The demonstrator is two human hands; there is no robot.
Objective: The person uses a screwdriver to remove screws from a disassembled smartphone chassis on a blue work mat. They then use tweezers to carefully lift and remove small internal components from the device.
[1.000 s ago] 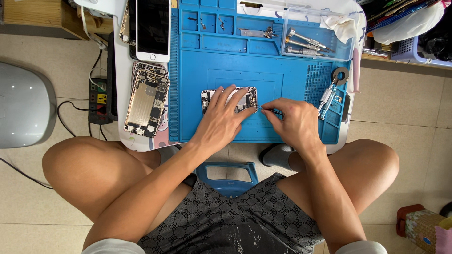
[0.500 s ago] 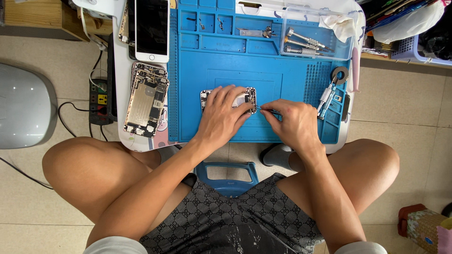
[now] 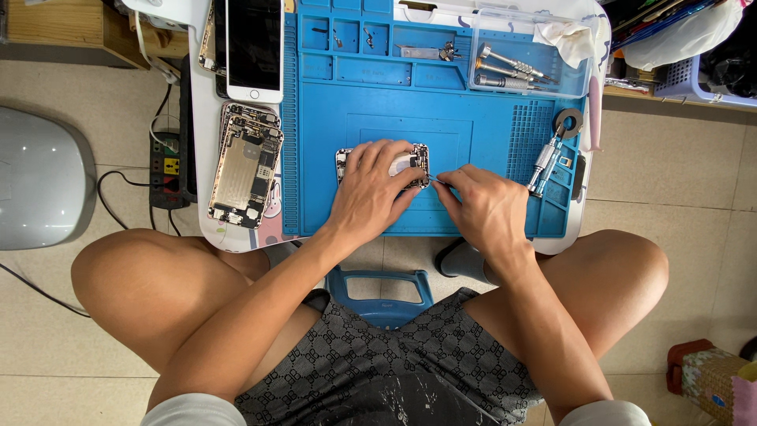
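An opened phone body (image 3: 419,153) lies on the blue work mat (image 3: 378,102), mostly covered by my left hand (image 3: 371,189), which presses down on it and holds it in place. My right hand (image 3: 485,209) sits just to its right and pinches a thin metal tool (image 3: 438,182) whose tip touches the phone's right edge. Both hands rest near the mat's front middle.
Another opened phone chassis (image 3: 244,166) and a white phone with a dark screen (image 3: 252,47) lie left of the mat. Screwdrivers (image 3: 505,67) sit in a clear tray at the back right, more tools (image 3: 548,154) at the right. A power strip (image 3: 165,166) and grey device (image 3: 35,185) are on the floor at left.
My left hand has slid slightly up and right over the phone body. My right hand has moved a little left, bringing the tool tip to the phone's edge.
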